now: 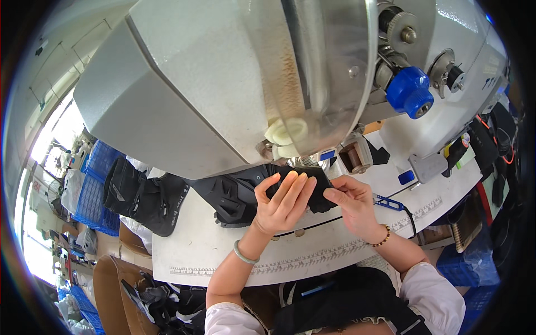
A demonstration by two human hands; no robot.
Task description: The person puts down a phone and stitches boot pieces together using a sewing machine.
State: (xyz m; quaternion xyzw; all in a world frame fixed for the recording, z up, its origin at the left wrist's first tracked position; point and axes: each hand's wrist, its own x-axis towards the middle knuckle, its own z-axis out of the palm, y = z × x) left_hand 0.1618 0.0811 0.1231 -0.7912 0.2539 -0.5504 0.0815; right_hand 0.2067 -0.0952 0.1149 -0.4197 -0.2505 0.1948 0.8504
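Observation:
A black fabric piece sits under the head of a grey-white sewing machine, at its needle area. My left hand lies against this piece with its fingers stretched out; the thumb is hidden. At the piece's right edge, my right hand pinches it between thumb and fingers. A larger black bag part with moulded, angular panels extends left from the piece over the white table. The needle itself is hidden behind the machine's clear cover.
Blue-handled tweezers or snips lie right of my right hand. A ruler strip runs along the table's front. A black bag hangs at the left edge. Below stands a cardboard box of black parts; blue crates are farther left.

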